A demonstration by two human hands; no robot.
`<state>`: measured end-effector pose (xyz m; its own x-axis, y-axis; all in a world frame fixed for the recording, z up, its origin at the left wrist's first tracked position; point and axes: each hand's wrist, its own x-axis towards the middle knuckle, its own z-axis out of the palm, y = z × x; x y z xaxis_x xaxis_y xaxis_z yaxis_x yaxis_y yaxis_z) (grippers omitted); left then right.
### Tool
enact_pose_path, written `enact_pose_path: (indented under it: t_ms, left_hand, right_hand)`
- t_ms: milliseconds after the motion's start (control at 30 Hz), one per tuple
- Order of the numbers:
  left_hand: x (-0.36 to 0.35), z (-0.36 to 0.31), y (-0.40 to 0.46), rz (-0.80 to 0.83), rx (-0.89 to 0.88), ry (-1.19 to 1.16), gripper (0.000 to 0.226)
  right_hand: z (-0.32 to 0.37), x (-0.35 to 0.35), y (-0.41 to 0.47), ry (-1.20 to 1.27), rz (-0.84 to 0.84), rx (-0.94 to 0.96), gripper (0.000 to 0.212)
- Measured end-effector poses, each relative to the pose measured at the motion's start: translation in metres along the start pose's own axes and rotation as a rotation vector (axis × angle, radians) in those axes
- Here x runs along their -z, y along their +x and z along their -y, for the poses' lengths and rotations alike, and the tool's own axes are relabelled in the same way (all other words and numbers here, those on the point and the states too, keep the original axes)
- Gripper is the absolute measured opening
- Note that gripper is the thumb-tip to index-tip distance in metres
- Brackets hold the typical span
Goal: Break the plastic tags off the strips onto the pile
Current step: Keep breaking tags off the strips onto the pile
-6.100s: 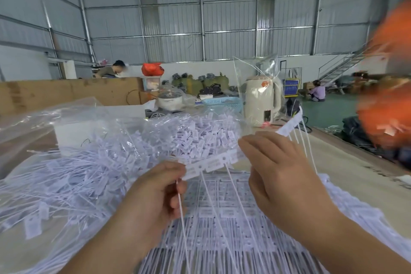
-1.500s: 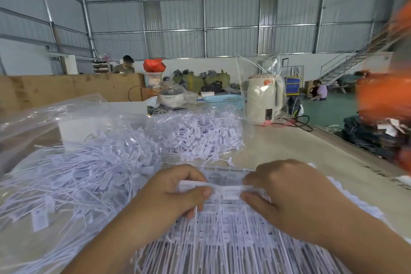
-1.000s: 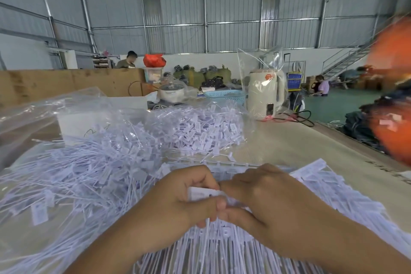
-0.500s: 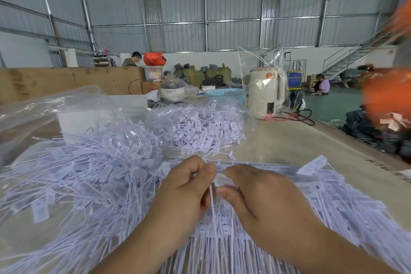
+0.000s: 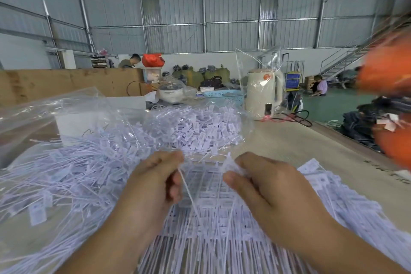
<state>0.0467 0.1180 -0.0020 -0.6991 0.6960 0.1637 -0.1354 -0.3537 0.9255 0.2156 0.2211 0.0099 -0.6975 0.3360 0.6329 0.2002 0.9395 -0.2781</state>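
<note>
Nearest the camera, the left hand is pinching the thin stem of one pale lilac plastic tag between curled fingers and thumb, while the right hand is gripping a small cluster of lilac tags, the two hands being held slightly apart above the flat stack of unbroken lilac tag strips lying on the beige table. To the left, the loose pile of separated lilac tags is spreading over a clear plastic sheet, and farther back a cream electric kettle wrapped in clear film is standing beside a blue mesh basket.
</note>
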Motion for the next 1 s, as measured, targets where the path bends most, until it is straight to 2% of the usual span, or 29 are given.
enact_pose_path:
  t_ms: [133,333,433,533,600,667,767,867,1000]
  left_hand:
    - [-0.011,0.008,-0.014,0.313,0.057,0.291,0.028]
    - [-0.015,0.010,-0.021,0.419,-0.006,0.528,0.055]
    - [-0.015,0.011,-0.019,0.517,0.038,0.525,0.039]
    - [-0.014,0.011,-0.016,0.512,0.054,0.525,0.024]
    - [-0.010,0.009,-0.012,0.466,0.042,0.523,0.014]
    - [-0.005,0.007,-0.011,0.423,0.045,0.500,0.019]
    - [-0.005,0.007,-0.012,0.441,0.057,0.452,0.021]
    - [-0.012,0.011,-0.014,0.493,0.010,0.442,0.016]
    - [-0.017,0.011,-0.016,0.409,-0.031,0.301,0.019]
  right_hand:
    - [-0.003,-0.008,-0.003,0.065,0.213,0.114,0.033]
    - [-0.005,-0.011,-0.003,0.143,0.245,0.166,0.043]
    - [-0.004,-0.014,-0.005,0.075,0.236,0.152,0.054]
    - [-0.004,-0.011,-0.006,-0.020,0.216,0.180,0.046]
    - [-0.005,-0.003,-0.004,-0.173,0.190,0.208,0.051]
    - [-0.009,0.002,0.000,-0.260,0.208,0.213,0.044]
    - [-0.015,0.005,0.002,-0.229,0.266,0.193,0.029]
    - [-0.014,0.005,0.001,-0.212,0.201,0.141,0.033]
    - [-0.007,0.003,0.001,-0.252,0.124,0.096,0.037]
